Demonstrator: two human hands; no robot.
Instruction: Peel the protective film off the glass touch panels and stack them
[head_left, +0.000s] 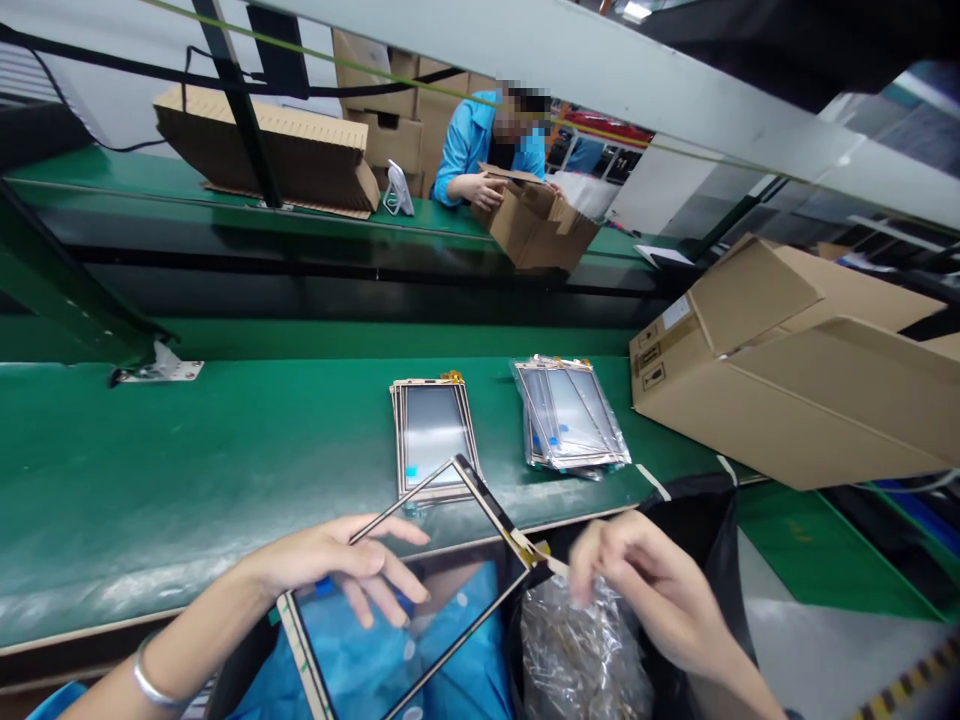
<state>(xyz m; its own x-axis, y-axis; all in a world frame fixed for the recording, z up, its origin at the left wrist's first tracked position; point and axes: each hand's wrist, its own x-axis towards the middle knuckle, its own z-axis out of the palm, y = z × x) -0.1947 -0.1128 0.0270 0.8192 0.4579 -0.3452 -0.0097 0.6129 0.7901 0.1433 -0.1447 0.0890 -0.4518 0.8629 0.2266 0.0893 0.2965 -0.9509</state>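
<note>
So the bench [187, 470] is a long green-topped one running across the middle of the frame. Dead centre there's a neat stack of bare screen panels [433, 435], and just to its right a second pile in clear bags [574, 415] – near each other, not touching. A big cardboard box [787, 390] sits at the right edge, and a small metal bracket [157, 370] at the left. On the far bench [150, 185] along the top – flattened cardboard [277, 150] upper left and an open carton [536, 225].
</note>
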